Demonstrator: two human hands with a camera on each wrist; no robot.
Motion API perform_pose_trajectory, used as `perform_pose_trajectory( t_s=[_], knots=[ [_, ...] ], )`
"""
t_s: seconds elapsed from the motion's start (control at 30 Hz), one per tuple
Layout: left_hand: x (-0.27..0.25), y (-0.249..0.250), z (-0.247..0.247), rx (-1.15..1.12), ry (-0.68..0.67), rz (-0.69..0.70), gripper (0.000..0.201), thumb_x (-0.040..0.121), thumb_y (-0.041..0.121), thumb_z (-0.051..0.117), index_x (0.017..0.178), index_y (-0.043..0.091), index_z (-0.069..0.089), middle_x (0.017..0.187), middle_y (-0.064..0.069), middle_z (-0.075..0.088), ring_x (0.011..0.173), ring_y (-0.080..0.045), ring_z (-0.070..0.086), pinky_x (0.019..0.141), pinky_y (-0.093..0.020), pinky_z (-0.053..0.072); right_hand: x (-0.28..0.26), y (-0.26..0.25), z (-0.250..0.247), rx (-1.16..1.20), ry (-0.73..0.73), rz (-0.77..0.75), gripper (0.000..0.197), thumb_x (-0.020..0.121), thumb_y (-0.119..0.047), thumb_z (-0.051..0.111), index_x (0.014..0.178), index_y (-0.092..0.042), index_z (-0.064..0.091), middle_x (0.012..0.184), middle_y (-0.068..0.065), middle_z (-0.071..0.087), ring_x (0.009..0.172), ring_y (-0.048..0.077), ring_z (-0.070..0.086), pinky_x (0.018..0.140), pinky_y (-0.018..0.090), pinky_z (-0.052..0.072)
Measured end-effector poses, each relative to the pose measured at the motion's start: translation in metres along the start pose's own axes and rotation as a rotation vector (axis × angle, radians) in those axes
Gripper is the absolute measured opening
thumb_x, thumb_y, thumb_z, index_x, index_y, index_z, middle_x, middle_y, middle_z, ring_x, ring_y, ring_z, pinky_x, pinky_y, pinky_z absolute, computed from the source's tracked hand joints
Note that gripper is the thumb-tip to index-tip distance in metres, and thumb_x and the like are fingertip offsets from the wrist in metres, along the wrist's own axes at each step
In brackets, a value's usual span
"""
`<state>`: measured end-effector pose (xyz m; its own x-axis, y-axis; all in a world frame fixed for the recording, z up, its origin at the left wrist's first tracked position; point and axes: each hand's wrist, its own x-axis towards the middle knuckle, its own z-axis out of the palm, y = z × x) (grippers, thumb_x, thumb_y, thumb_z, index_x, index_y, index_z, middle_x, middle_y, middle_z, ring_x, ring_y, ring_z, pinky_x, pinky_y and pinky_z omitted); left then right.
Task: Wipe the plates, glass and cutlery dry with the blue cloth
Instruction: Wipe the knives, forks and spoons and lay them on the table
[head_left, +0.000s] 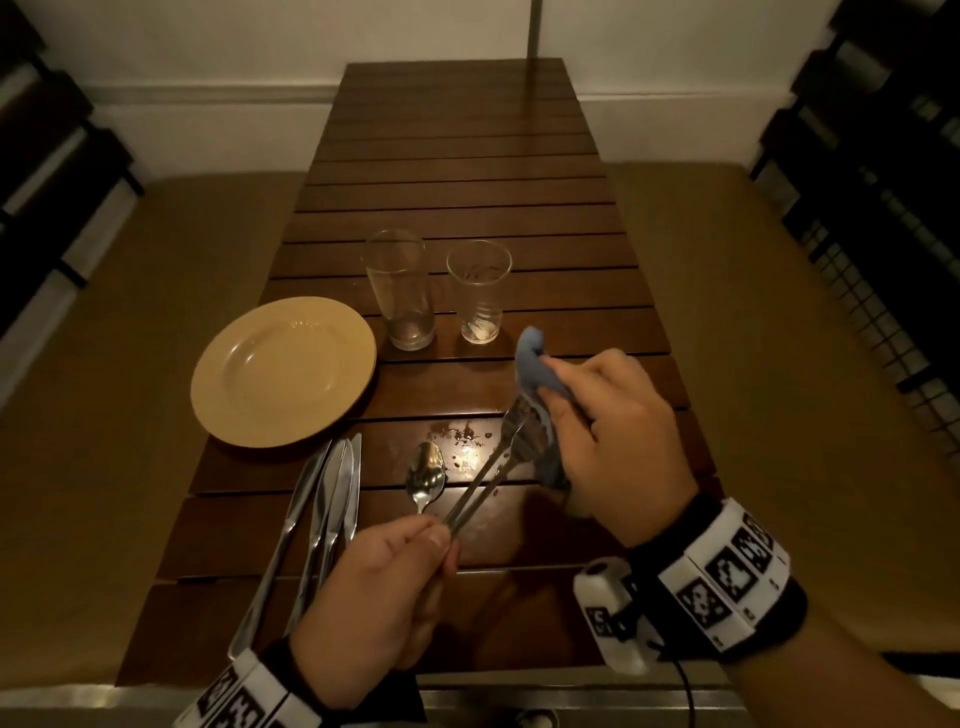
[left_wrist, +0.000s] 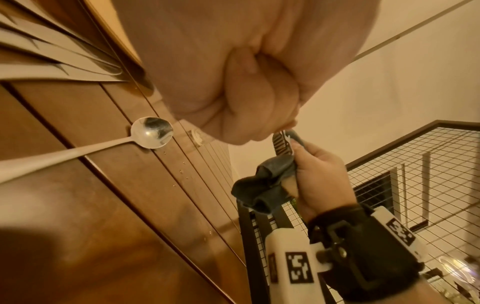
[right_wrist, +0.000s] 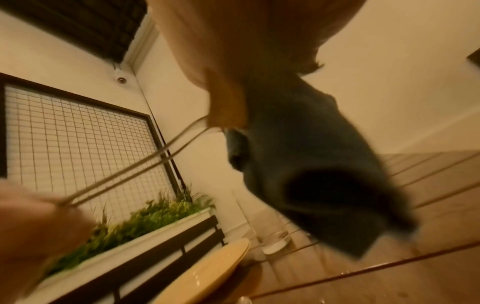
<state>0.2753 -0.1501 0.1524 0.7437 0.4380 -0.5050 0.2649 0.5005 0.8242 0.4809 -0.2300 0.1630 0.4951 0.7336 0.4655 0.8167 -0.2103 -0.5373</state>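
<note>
Table (head_left: 467, 156) of dark wooden slats carries all the ware; order below runs from largest item to smallest.

Yellow plate (head_left: 283, 371) lies flat at the left, untouched by either hand. Two glasses stand upright beyond it: the taller glass (head_left: 400, 288) just beside the plate, the shorter glass (head_left: 479, 291) to its right, apart from it. Three knives (head_left: 322, 519) lie side by side near the plate's front rim, handles toward the person. A spoon (head_left: 426, 475) lies on the slats, bowl up, among water drops.

Blue cloth (head_left: 535, 374) is bunched in the right hand (head_left: 613, 431), whose fingers curl round it and pinch it over the fork heads. Two forks (head_left: 493, 478) are held clear of the table, together. The left hand (head_left: 379, 592) grips their handle ends between thumb and curled fingers.

Governing relation: the forks' long axis runs from the left hand, near the person, up and away to the right, tines ending inside the cloth. The right hand is therefore at the far end, the left at the near end. Judgement: drying the shafts calls for the cloth to be drawn along that axis toward the left hand. The spoon lies nearest the left hand.
</note>
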Motion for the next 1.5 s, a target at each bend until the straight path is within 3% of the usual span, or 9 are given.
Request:
perform_pose_trajectory(
  t_s=[0.2, 0.37, 0.57, 0.73, 0.83, 1.0, 1.1, 1.2, 1.5],
  knots=[
    [0.000, -0.004, -0.003, -0.047, 0.026, -0.045, 0.036, 0.092, 0.024, 0.049, 0.058, 0.016, 0.057, 0.047, -0.004, 0.026, 0.035, -0.006, 0.019, 0.040, -0.013, 0.016, -0.018, -0.013, 0.004, -0.063, -0.170, -0.193, 0.031, 0.085, -0.014, 0.061, 0.115, -0.009, 0.066, 0.093, 0.003, 0.058, 0.084, 0.016, 0.048, 0.071, 0.029, 0.040],
    [0.001, 0.002, -0.001, 0.033, 0.006, -0.008, 0.033, 0.088, 0.030, 0.050, 0.059, 0.016, 0.057, 0.046, -0.005, 0.027, 0.036, -0.008, 0.020, 0.042, -0.020, 0.014, 0.004, 0.007, -0.004, 0.007, 0.004, -0.023, 0.031, 0.087, -0.011, 0.060, 0.116, -0.006, 0.068, 0.090, 0.002, 0.057, 0.084, 0.013, 0.047, 0.072, 0.026, 0.040],
    [0.009, 0.005, 0.004, 0.031, 0.073, -0.008, 0.038, 0.098, 0.021, 0.044, 0.063, 0.013, 0.055, 0.047, -0.004, 0.027, 0.034, -0.007, 0.020, 0.041, -0.015, 0.016, -0.035, -0.027, 0.012, -0.127, -0.193, -0.324, 0.033, 0.087, -0.012, 0.056, 0.118, -0.010, 0.066, 0.094, 0.004, 0.061, 0.081, 0.019, 0.047, 0.073, 0.026, 0.025],
    [0.016, 0.004, 0.011, 0.233, 0.103, 0.034, 0.046, 0.103, 0.022, 0.042, 0.063, 0.019, 0.066, 0.047, -0.007, 0.039, 0.033, -0.017, 0.031, 0.035, -0.019, 0.027, -0.013, 0.009, 0.005, -0.253, -0.068, -0.137, 0.036, 0.085, -0.017, 0.051, 0.116, -0.005, 0.064, 0.091, 0.008, 0.058, 0.080, 0.016, 0.041, 0.070, 0.024, 0.021],
    [0.021, 0.001, 0.005, 0.352, 0.206, 0.076, 0.042, 0.103, 0.031, 0.042, 0.081, 0.020, 0.077, 0.072, -0.011, 0.067, 0.060, -0.020, 0.064, 0.058, -0.030, 0.054, -0.012, 0.026, -0.005, -0.205, 0.042, 0.017, 0.035, 0.089, -0.020, 0.049, 0.117, -0.006, 0.065, 0.092, 0.006, 0.057, 0.083, 0.018, 0.047, 0.072, 0.028, 0.031],
    [0.028, -0.007, -0.003, 0.488, 0.337, 0.035, 0.033, 0.101, 0.036, 0.045, 0.088, 0.038, 0.076, 0.102, 0.008, 0.074, 0.103, -0.011, 0.064, 0.099, -0.041, 0.047, -0.032, 0.041, -0.016, -0.091, 0.074, 0.198, 0.028, 0.093, -0.012, 0.064, 0.121, -0.015, 0.064, 0.091, -0.007, 0.047, 0.084, 0.014, 0.048, 0.071, 0.024, 0.035],
    [0.028, -0.008, -0.003, 0.488, 0.317, 0.002, 0.026, 0.099, 0.027, 0.051, 0.087, 0.028, 0.073, 0.080, 0.006, 0.073, 0.077, -0.012, 0.065, 0.075, -0.035, 0.052, -0.043, 0.041, -0.014, -0.041, 0.056, 0.200, 0.031, 0.092, -0.012, 0.065, 0.122, -0.016, 0.064, 0.096, -0.006, 0.053, 0.087, 0.014, 0.053, 0.073, 0.022, 0.039],
    [0.026, -0.006, 0.000, 0.377, 0.210, -0.098, 0.022, 0.101, 0.025, 0.051, 0.088, 0.012, 0.062, 0.060, 0.001, 0.055, 0.046, -0.013, 0.045, 0.043, -0.025, 0.032, -0.046, 0.037, -0.009, 0.005, 0.004, 0.187, 0.032, 0.091, -0.013, 0.066, 0.123, -0.017, 0.063, 0.107, -0.003, 0.061, 0.094, 0.011, 0.057, 0.080, 0.024, 0.047],
    [0.022, -0.011, 0.019, 0.142, 0.143, -0.132, 0.022, 0.102, 0.021, 0.047, 0.085, 0.007, 0.047, 0.048, -0.005, 0.039, 0.036, -0.013, 0.026, 0.039, -0.018, 0.018, -0.041, 0.006, 0.029, -0.004, -0.317, -0.041, 0.023, 0.090, -0.024, 0.056, 0.111, -0.019, 0.065, 0.097, -0.003, 0.059, 0.089, 0.013, 0.055, 0.080, 0.031, 0.046]
  ],
)
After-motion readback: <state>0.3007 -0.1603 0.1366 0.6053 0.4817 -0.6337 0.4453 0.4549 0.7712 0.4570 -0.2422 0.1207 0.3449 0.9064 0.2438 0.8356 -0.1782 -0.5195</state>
